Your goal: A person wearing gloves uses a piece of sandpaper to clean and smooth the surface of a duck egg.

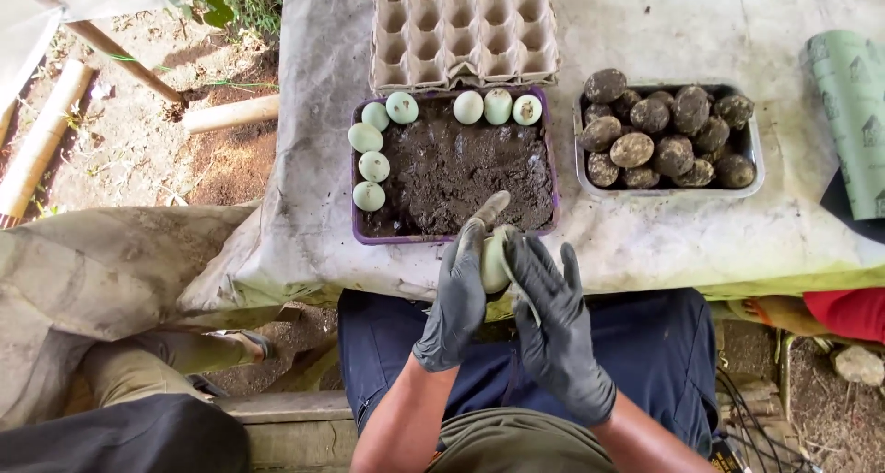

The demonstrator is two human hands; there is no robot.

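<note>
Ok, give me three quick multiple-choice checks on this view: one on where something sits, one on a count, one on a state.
1. Where do the mud-coated eggs sit?
A. In the grey tray on the right
B. In the cardboard egg carton
C. On the ground

2. How many clean pale green eggs rest in the purple tray of mud?
A. Three
B. Eight
C. Twelve

3. What state is the egg between the left hand and right hand in?
A. Cracked open
B. Fully mud-coated
C. Held between both gloved hands, shell showing

Answers: 1 A, dark balls fill that tray. 2 B, five along the left side, three at the top. 3 C, pale shell shows between the black gloves.
</note>
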